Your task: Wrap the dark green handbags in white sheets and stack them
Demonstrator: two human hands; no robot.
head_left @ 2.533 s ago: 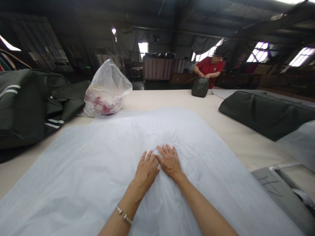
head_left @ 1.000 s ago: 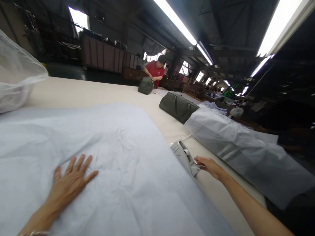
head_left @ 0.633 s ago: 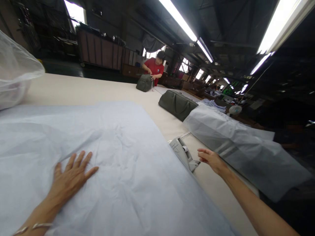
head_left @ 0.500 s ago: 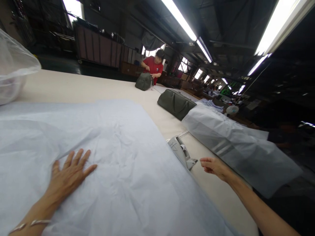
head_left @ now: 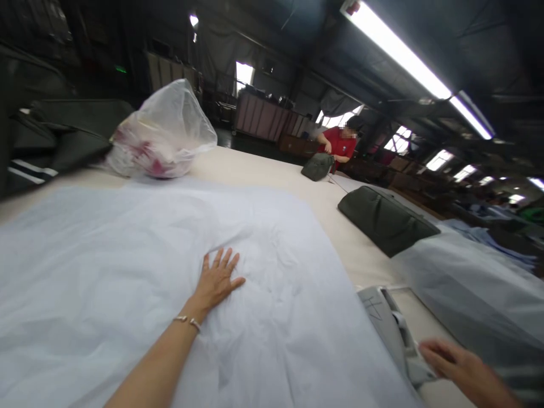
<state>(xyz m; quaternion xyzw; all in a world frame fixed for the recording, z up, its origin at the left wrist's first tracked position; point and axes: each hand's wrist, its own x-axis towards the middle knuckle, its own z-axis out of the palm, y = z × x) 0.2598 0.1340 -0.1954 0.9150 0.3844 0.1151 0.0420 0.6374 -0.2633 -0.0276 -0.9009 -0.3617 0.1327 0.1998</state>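
My left hand [head_left: 216,286] lies flat with fingers spread on a large sheet of thin white wrapping material [head_left: 272,340], pressing against its wrinkled surface. By the sheet's right edge sits a grey tape dispenser [head_left: 389,331] with dark handwritten marks on its side. My right hand [head_left: 450,362], smeared by motion, is at the near end of the dispenser. Its fingers are curled together, and whatever is between them cannot be made out. Whether they touch the dispenser is unclear.
A clear plastic bag [head_left: 164,136] with pinkish contents and dark bags [head_left: 68,130] stand at the left. To the right lie a dark green bag [head_left: 386,221] and a translucent sheet [head_left: 480,283]. Across the table [head_left: 250,167], a person in red [head_left: 342,144] handles another dark bag [head_left: 317,166].
The view has swung left, bringing the plastic bag and dark bags into sight. My right hand has moved closer to the dispenser's end. My left hand stays flat on the sheet.
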